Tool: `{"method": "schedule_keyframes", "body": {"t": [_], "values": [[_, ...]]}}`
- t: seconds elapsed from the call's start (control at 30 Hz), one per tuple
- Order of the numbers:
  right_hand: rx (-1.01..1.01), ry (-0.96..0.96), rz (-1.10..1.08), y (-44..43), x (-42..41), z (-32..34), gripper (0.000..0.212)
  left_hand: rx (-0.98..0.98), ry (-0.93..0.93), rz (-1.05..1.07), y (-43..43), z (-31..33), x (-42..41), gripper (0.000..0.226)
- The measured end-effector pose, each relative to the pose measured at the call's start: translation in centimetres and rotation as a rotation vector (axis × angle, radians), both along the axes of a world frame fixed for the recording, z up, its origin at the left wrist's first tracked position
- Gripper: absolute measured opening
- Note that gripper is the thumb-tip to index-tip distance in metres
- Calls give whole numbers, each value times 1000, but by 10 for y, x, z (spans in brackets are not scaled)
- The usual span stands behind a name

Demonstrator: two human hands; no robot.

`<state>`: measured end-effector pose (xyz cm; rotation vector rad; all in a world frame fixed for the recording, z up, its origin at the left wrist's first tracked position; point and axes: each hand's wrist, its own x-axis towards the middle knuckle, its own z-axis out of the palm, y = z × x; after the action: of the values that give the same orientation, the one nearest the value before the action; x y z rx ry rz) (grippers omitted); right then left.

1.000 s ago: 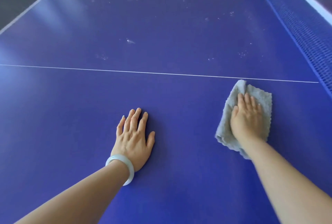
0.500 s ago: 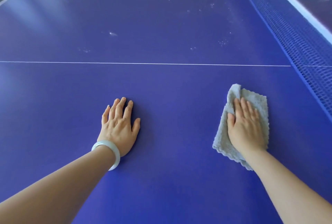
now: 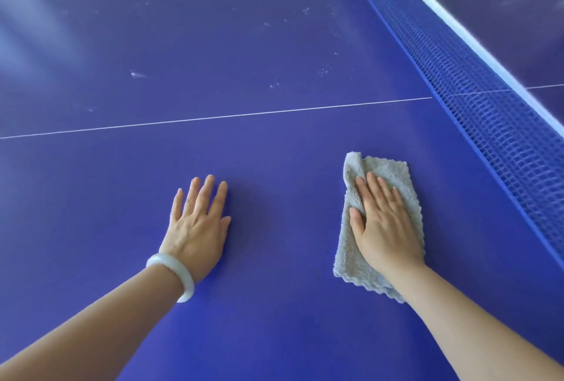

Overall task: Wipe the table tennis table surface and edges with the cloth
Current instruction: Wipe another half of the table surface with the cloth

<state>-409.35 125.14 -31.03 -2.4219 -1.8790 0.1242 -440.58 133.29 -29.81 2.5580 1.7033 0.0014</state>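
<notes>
Cloth (image 3: 381,221) is flat on the table (image 3: 274,335), folded, grey, on my side of the centre line (image 3: 213,118) and near the net (image 3: 488,99) but not touching it. My right hand (image 3: 386,228) lies on top of it, palm down, fingers straight and close together, pressing rather than clenching; 1 folded corner sticks out past my fingertips. My left hand (image 3: 198,228) is flat on bare surface well to the left of the cloth, fingers slightly spread, holding nothing, just bracing; white bangle (image 3: 174,276) on that wrist. Progress, my read: the near half around my hands looks clean and even, so likely done or close. Beyond the centre line there are still pale specks and smears (image 3: 323,70), 1 streak further left, so that half looks unwiped. Edges: no sign either way. Can't see: the near edge and left edge are out of frame, the far edge is only a thin strip, the surface under the cloth is covered, and glare at upper left masks any dust there. The other side of the net is mostly cut off.
</notes>
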Motion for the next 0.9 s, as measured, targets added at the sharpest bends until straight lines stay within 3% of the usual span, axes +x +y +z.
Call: {"method": "schedule_keyframes", "body": {"t": [0.1, 0.23, 0.6, 0.67, 0.8, 0.9], "values": [[13, 2, 2, 1, -3, 1, 70, -76, 10, -151, -3, 0, 68, 68], [3, -11, 20, 7, 4, 1, 61, -217, 45, -201, -6, -6, 129, 75], [-21, 16, 242, 112, 26, 5, 60, -337, 129, -172, 0, -12, 138, 76], [2, -6, 157, 126, 52, 4, 59, -368, 146, -172, 1, -10, 138, 76], [-63, -4, -243, 116, 95, 4, 63, -378, 158, -176, 1, -8, 139, 76], [41, 42, -175, 97, 37, 2, 62, -374, 165, -175, 0, -7, 140, 76]]}}
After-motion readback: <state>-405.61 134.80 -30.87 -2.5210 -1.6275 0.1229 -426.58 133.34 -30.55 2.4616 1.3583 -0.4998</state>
